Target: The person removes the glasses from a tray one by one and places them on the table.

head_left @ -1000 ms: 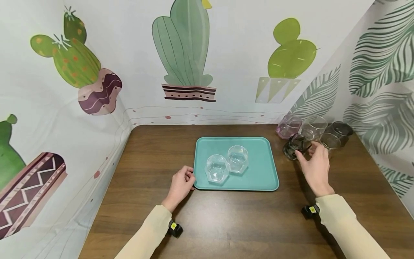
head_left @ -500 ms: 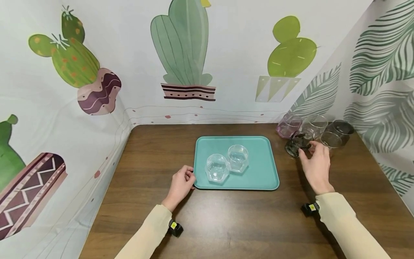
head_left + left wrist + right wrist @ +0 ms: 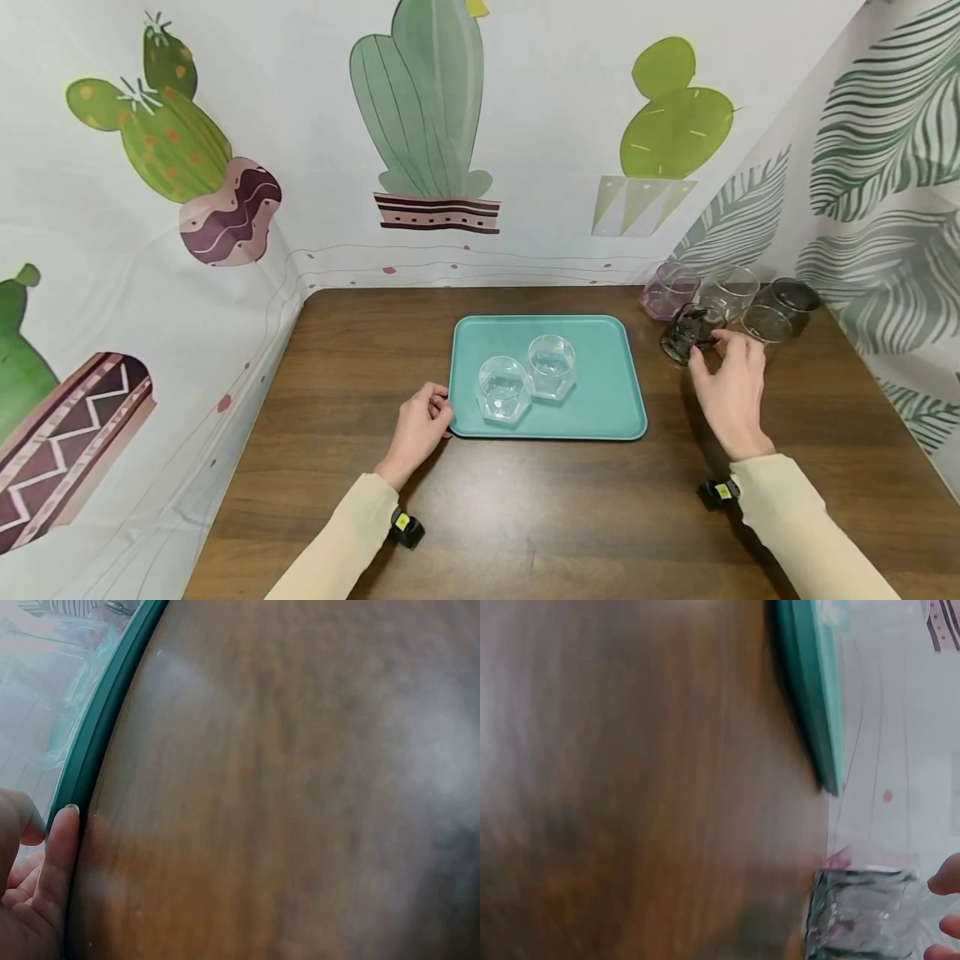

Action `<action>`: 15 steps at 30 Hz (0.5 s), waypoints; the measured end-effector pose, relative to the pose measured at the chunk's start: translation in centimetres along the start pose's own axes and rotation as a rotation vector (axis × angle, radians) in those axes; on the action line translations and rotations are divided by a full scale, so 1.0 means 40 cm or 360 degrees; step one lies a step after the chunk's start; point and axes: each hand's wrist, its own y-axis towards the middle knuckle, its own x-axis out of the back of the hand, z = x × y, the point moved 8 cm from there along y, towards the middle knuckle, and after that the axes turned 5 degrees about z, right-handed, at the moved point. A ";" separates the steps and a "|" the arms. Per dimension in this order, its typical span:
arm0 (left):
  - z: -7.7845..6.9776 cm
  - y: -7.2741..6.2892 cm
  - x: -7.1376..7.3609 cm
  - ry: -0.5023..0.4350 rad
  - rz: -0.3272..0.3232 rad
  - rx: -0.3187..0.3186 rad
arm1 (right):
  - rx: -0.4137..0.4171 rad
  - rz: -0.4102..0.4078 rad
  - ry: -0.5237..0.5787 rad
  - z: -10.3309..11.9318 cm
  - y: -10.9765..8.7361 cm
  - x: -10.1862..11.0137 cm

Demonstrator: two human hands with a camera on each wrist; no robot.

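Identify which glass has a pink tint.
The leftmost back glass in the cluster right of the teal tray, just behind the smoky glass at the right hand. The others look clear or smoky.

Head view from above, forward and down, wrist views low, close, all sharing the tray

no legible text, yellow labels on the black wrist cameras, their marks too small to read
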 end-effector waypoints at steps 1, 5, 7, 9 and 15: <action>0.000 0.000 0.000 0.0000 0.0000 -0.0001 | 0.0035 -0.0009 0.0012 0.010 -0.003 0.001; -0.002 0.000 0.001 0.0005 0.0002 -0.0006 | 0.0151 0.0003 0.0064 0.054 -0.013 -0.003; -0.002 0.000 0.001 0.0012 0.0001 -0.0011 | 0.0186 0.0026 0.0087 0.076 -0.017 -0.008; -0.003 0.000 0.002 0.0017 -0.0002 -0.0015 | 0.0207 0.0058 0.0103 0.097 -0.020 -0.015; -0.005 -0.001 0.003 0.0012 -0.0007 -0.0019 | 0.0184 0.0203 0.0124 0.140 -0.033 -0.045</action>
